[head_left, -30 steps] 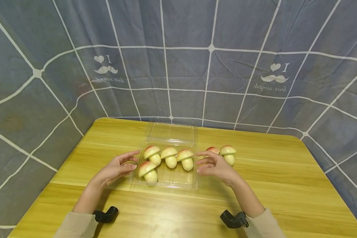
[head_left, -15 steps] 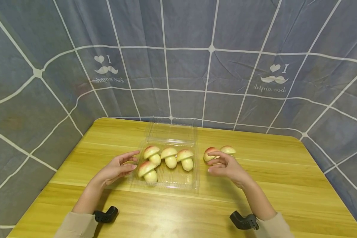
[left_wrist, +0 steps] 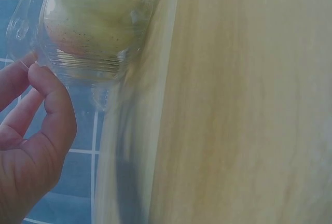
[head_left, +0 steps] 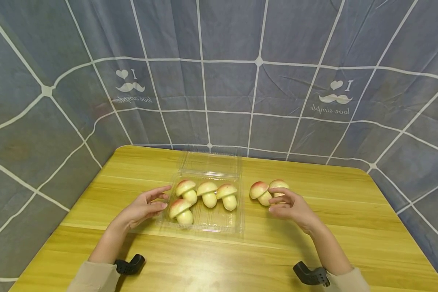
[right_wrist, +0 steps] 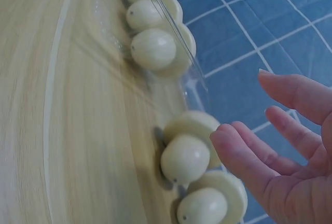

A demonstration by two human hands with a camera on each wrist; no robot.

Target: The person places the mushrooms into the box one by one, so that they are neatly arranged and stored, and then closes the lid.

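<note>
A clear plastic clamshell box (head_left: 219,222) lies on the table with its lid (head_left: 210,163) folded back. Inside are several pale yellow toy mushrooms (head_left: 206,194) with reddish caps, three in a row at the back and one at front left. My left hand (head_left: 140,209) is at the box's left side, fingertips (left_wrist: 44,73) at its rim; whether they press on it I cannot tell. To the right of the box lie two more toy mushrooms (head_left: 259,190) (right_wrist: 184,159). Above the right-hand one hovers my right hand (head_left: 293,209), fingers loosely bent, holding nothing and partly covering that mushroom.
The wooden table (head_left: 211,263) has a grey-blue curtain (head_left: 226,89) with white lines behind it and at its sides. Black wrist mounts (head_left: 130,264) sit on both forearms. The lid reaches close to the table's back edge.
My right hand has moved right, away from the box's right edge to the loose toy mushrooms, uncovering the left one of the pair. My left hand and the box have stayed put.
</note>
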